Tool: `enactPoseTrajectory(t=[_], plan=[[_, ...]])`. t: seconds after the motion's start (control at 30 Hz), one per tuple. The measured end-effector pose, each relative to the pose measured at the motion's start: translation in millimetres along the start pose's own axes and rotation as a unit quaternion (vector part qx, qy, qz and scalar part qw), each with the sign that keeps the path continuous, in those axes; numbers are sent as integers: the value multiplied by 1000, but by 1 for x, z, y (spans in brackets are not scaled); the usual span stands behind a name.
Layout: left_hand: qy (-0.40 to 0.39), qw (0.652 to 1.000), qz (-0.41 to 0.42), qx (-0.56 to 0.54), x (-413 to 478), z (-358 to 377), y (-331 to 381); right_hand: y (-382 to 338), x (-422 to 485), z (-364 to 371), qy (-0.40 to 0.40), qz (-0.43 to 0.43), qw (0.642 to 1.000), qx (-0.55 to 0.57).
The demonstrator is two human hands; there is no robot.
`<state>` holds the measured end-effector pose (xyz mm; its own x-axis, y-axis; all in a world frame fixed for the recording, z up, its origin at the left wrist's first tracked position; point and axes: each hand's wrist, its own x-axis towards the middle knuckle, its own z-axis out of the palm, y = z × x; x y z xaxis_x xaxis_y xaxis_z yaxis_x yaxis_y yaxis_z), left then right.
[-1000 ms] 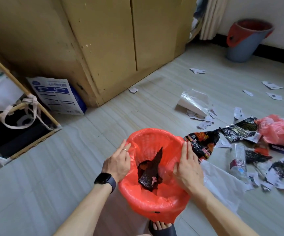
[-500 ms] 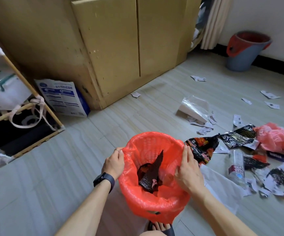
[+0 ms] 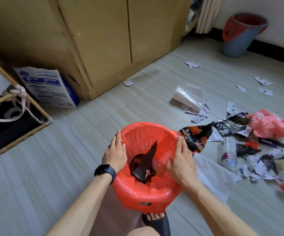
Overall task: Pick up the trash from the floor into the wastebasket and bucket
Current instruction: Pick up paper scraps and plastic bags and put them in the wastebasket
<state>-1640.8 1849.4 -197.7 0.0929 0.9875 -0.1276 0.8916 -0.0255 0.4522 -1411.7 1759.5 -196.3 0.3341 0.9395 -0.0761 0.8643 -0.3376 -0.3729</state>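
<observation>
Has uncurled the left grip [image 3: 114,154] since half a second back, laying its fingers straight and together against the outside of the red-orange plastic liner bag [image 3: 137,193] instead of bunching them at the rim. Has left the right grip [image 3: 182,159] almost unchanged, fingers flat and together along the opposite rim, thumb just inside. Grasps nothing with either; only presses from both sides, most likely to seat the liner over the round woven wastebasket [image 3: 143,142] and steady it for further loading. Stands close over the basket at the near edge of the floor, one sandalled foot [image 3: 156,220] under its near side. Has one dark crinkled wrapper [image 3: 146,160] inside so far. Faces most of the trash along the floor's right edge: a black wrapper with red flame print [image 3: 195,138] touching the basket's right side, a clear plastic bottle [image 3: 229,154] lying flat near it, a crumpled red plastic bag [image 3: 270,125] beyond, and a clear film bag [image 3: 188,96] and torn white paper scraps [image 3: 193,65] nearer the far wall. Finds the blue-grey plastic bucket with red lining [image 3: 241,34] upright in the floor's far right corner, well apart from the pile. Can read "SODA", upside down, on the bottle's maroon label. Cannot read the flame wrapper's print, nor the blue lettering on the white paper sack [image 3: 47,87] leaning against the yellow wooden cabinet [image 3: 103,40]: too small.
</observation>
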Motion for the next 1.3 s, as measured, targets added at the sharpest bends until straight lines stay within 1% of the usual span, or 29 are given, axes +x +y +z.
enactPoseTrajectory(t=[0.07, 0.13, 0.2, 0.27, 0.33, 0.4, 0.43, 0.5, 0.57, 0.63, 0.7, 0.77, 0.83, 0.97, 1.07, 1.17, 1.23, 1.3], plan=[[-8, 999, -21, -41, 5, -3, -2, 0, -1, 0, -4, 10, 1000, 25], [-16, 998, -32, -51, 7, -5, -6, -1, -3, -1, -16, 17, 999, 41], [-44, 998, -43, -33, 10, -7, -9, 0, -2, -5, -42, 10, 998, 44], [-91, 994, -63, -11, 13, -12, -4, 5, 1, -14, -86, -13, 996, 37], [-111, 990, -58, 60, 14, -22, 8, 14, 9, -26, -136, -26, 990, 23], [-72, 988, 14, 135, 14, -30, 28, 22, 17, -46, -156, -42, 987, -11], [-55, 985, 61, 149, 12, -33, 43, 28, 20, -57, -157, -52, 986, -23], [-51, 979, 134, 142, 7, -30, 86, 46, 17, -84, -161, -57, 984, -42], [-63, 974, 182, 122, 3, -23, 130, 70, 15, -111, -189, -55, 975, -105], [-75, 963, 235, 111, -1, -9, 177, 96, 15, -146, -223, -35, 956, -187], [-89, 950, 278, 107, -6, 8, 219, 131, 20, -175, -226, 13, 945, -234], [-110, 942, 299, 107, -8, 26, 254, 168, 24, -197, -200, 55, 952, -226], [-134, 932, 317, 115, -10, 49, 280, 209, 21, -209, -175, 100, 964, -172], [-183, 897, 362, 178, -8, 110, 322, 298, -2, -201, -168, 207, 961, -66], [-220, 852, 413, 236, -11, 163, 352, 356, -21, -165, -166, 259, 951, -15], [-248, 800, 464, 289, -16, 222, 377, 391, -34, -121, -166, 283, 945, 7], [-266, 769, 486, 320, -20, 261, 384, 401, -36, -97, -166, 278, 946, 12], [-264, 737, 515, 349, -24, 304, 390, 412, -30, -71, -160, 258, 953, 6]])
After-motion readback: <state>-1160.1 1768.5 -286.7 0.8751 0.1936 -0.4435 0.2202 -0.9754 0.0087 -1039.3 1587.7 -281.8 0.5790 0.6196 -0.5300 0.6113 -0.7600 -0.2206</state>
